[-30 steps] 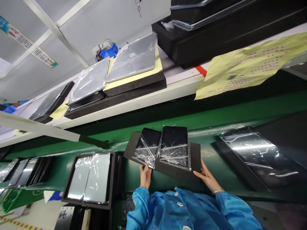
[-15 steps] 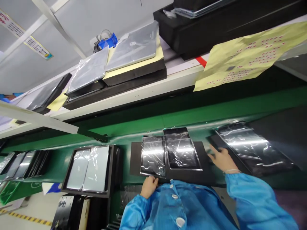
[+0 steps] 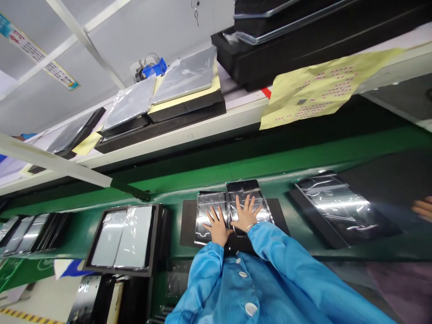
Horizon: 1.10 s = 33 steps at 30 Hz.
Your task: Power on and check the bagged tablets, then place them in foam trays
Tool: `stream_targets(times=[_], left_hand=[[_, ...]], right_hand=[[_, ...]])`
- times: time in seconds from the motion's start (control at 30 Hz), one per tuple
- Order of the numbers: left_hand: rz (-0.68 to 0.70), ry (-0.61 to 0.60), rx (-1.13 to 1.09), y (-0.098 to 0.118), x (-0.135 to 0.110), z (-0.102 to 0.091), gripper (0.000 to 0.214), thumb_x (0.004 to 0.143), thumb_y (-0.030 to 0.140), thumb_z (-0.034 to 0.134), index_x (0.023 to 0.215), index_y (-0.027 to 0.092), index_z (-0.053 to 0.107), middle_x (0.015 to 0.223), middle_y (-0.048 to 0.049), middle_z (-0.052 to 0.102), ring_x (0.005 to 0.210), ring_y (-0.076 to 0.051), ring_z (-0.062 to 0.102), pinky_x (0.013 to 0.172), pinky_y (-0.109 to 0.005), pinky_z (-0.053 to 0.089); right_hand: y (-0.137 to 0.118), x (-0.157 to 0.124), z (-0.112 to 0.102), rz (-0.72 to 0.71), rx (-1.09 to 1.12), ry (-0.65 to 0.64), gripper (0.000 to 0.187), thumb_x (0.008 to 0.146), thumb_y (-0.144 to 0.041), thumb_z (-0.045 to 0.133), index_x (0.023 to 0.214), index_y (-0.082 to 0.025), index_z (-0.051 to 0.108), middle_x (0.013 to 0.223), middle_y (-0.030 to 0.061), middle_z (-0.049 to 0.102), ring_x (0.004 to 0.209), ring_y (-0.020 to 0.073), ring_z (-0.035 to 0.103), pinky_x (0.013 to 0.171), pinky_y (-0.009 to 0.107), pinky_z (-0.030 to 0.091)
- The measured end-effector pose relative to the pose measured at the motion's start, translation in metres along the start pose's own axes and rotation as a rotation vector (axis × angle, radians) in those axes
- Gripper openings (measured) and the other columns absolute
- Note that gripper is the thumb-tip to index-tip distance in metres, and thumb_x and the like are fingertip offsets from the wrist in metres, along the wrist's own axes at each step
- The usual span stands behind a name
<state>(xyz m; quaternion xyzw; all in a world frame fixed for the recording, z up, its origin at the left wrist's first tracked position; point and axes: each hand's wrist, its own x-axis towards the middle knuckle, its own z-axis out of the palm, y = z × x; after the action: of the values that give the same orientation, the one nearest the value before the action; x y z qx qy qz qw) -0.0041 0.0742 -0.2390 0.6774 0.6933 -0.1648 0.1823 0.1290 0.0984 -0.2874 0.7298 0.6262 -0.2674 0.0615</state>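
Two dark tablets in clear plastic film lie side by side on a black board [image 3: 188, 223] in front of me. My left hand [image 3: 217, 227] rests over the lower part of the left tablet [image 3: 203, 208], fingers spread. On the right tablet [image 3: 242, 187], which sits slightly higher, lies my right hand [image 3: 245, 215], also with its fingers apart. Neither hand grasps anything. Farther right, another film-wrapped dark panel [image 3: 332, 198] leans on a black slab.
To the left, a black tray [image 3: 88, 252] holds two pale wrapped tablets [image 3: 135, 234]. A shelf [image 3: 189, 136] above carries wrapped tablets on black boxes, with a yellow sheet [image 3: 303, 101] hanging from it. Another person's hand [image 3: 424, 209] shows at the right edge.
My right hand has moved left from beside the right-hand panel onto the right tablet. My left hand has risen from the board's front edge onto the left tablet, fingers spreading.
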Motion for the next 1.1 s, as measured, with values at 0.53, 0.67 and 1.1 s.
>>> stream_targets(times=[0.53,0.67,1.1], left_hand=[[0.131,0.187,-0.368,-0.059,-0.038,-0.054,0.109,0.08,0.004,0.056,0.17,0.032,0.0,0.174,-0.0076,0.024,0.152,-0.032,0.041,0.116,-0.041,0.048],[0.145,0.342,-0.456,-0.11,-0.037,-0.082,0.091,0.084,0.001,0.042,0.169,0.028,0.022,0.157,-0.0075,0.052,0.13,-0.022,0.062,0.107,-0.03,0.05],[0.074,0.365,-0.58,-0.18,-0.018,-0.099,0.077,0.094,0.017,0.054,0.167,0.022,0.027,0.131,-0.0061,0.073,0.106,-0.022,0.073,0.097,-0.031,0.054]], right_hand=[[0.048,-0.07,0.011,-0.234,-0.195,0.183,0.122,0.068,0.006,0.068,0.169,-0.032,0.013,0.171,0.0222,0.017,0.158,0.0435,0.011,0.118,0.075,0.023],[0.054,-0.071,0.02,-0.233,-0.214,0.225,0.106,0.074,0.004,0.063,0.168,-0.028,0.026,0.169,0.0243,0.019,0.157,0.0467,0.011,0.116,0.075,0.027],[0.068,-0.056,0.012,-0.165,-0.198,0.249,0.09,0.086,-0.011,0.065,0.167,-0.018,0.027,0.156,0.0424,0.032,0.143,0.0643,0.03,0.096,0.085,0.035]])
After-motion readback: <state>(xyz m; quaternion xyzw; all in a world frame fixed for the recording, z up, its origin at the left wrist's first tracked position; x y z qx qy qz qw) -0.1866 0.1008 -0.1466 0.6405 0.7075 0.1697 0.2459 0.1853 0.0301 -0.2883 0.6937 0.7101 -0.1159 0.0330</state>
